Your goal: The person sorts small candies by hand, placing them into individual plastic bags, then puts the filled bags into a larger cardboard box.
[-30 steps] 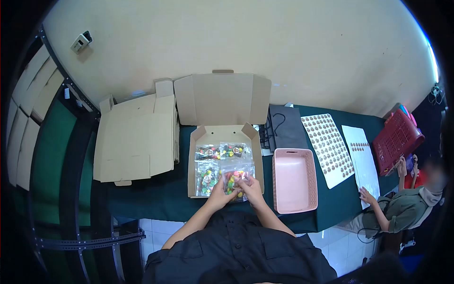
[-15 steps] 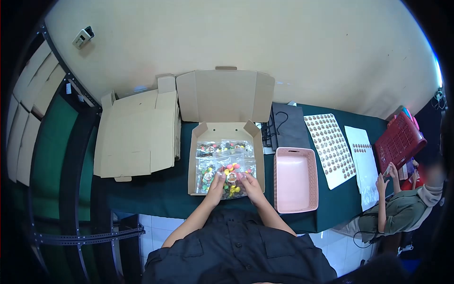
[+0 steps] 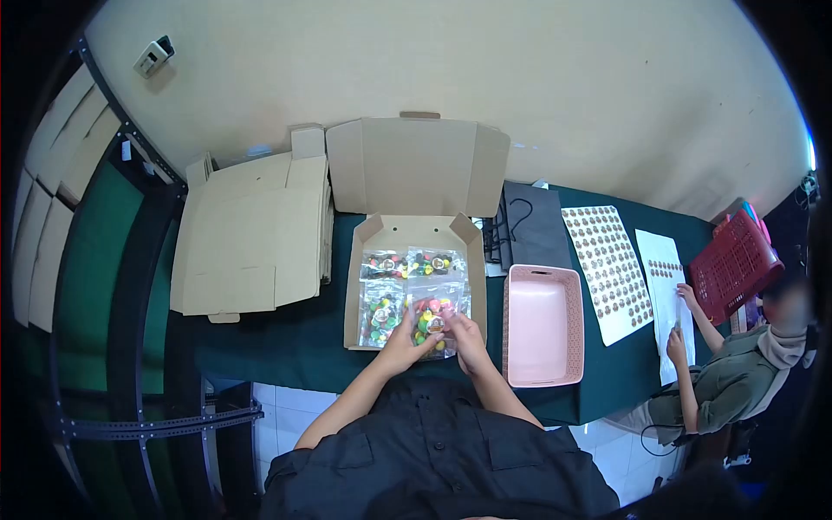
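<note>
Both my hands grip one clear zip bag of colourful candies [image 3: 429,317] above the front right part of an open cardboard box [image 3: 354,303]. My left hand [image 3: 405,347] is closed on the bag's left side, and my right hand [image 3: 471,340] on its right side. A round label shows on the bag's front. Inside the box lie more candy bags: one at the back left [image 3: 384,264], one at the back right [image 3: 436,263] and one at the front left [image 3: 380,321]. What lies under the held bag is mostly hidden. The box lid [image 3: 416,165] stands upright against the wall.
A stack of flat cardboard boxes [image 3: 234,234] stands left of the open box. To the right are a pink basket [image 3: 543,325], black paper bags [image 3: 535,225], a sticker sheet [image 3: 607,269], a second sheet [image 3: 656,269] and a red basket [image 3: 732,264]. A co-worker [image 3: 728,381] handles the second sheet.
The held bag is tilted, and my right hand has shifted round its lower right side. More of the bags in the box shows. The co-worker's hands have moved down onto the second sheet.
</note>
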The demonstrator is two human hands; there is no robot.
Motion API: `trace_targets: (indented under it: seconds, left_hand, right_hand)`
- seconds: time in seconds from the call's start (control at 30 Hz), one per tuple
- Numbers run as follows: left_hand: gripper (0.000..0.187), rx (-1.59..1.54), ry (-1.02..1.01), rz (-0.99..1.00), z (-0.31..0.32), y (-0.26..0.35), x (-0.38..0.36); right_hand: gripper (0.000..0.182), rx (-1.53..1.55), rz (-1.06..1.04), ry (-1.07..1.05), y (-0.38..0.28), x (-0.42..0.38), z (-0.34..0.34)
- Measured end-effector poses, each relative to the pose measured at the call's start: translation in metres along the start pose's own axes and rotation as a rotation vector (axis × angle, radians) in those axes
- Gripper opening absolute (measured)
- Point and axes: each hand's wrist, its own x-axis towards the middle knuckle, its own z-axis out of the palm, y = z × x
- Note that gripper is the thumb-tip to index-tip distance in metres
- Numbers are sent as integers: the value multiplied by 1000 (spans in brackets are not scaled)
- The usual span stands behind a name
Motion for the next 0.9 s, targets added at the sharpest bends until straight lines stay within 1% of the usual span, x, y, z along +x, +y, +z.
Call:
trace_targets:
  seconds: [0.13, 0.2, 0.23, 0.3, 0.33, 0.37, 0.43, 0.5, 0.53, 0.57, 0.6, 0.63, 0.73, 0.77, 0.8, 0.83, 0.87, 0.9]
  left_hand:
    - [67, -49, 68, 12, 2, -4, -4]
    - [66, -130, 79, -29, 3, -5, -7]
    - [66, -139, 86, -34, 3, -5, -8]
    - [66, -76, 53, -19, 3, -4, -6]
    - [57, -28, 74, 2, 4, -2, -7]
    - [57, -30, 82, 2, 5, -1, -7]
    - [48, -296, 188, -75, 6, -2, -4]
    - [47, -278, 185, -102, 3, -5, -4]
    - [47, -262, 182, -131, 2, -7, -3]
    - [47, -263, 178, -131, 2, -12, -2]
    - [48, -302, 225, -121, 3, -15, -2]
    - [50, -341, 274, -110, 3, -18, -2]
    - [53, -333, 224, -61, 2, -18, -3]
    - [53, -331, 221, -66, 1, -16, -3]
    - [57, -273, 169, -86, 1, -13, -4]
    - [63, -214, 113, -104, 1, -13, -4]
    - [77, -176, 80, -97, 1, -15, -4]
    - [77, -179, 67, -97, 1, -11, -5]
  right_hand:
    - [29, 37, 44, -34, 1, 4, 0]
    - [26, -128, -107, -121, -3, -4, 10]
    - [26, -136, -97, -123, -2, -5, 10]
    - [27, -29, -48, -81, -1, -5, 9]
    - [27, -37, -45, -88, -1, -3, 7]
    - [28, 13, -19, -73, -1, -3, 6]
    - [29, 64, 3, -61, 1, -1, 6]
    - [29, -106, -61, -95, 5, -1, 7]
    - [29, -104, -61, -91, 7, -1, 6]
    - [29, -34, -46, -120, 8, 0, 4]
    - [29, 35, -29, -150, 8, 1, 4]
    - [29, 35, -29, -150, 8, 1, 4]
    - [28, 45, -10, -102, 7, 1, 7]
    - [28, -23, -44, -104, 7, 1, 9]
    - [28, -90, -78, -103, 6, 0, 10]
    - [28, -86, -79, -96, 5, 0, 10]
    - [28, -13, -12, -78, 3, -1, 8]
    - [28, 60, 54, -59, -1, -2, 6]
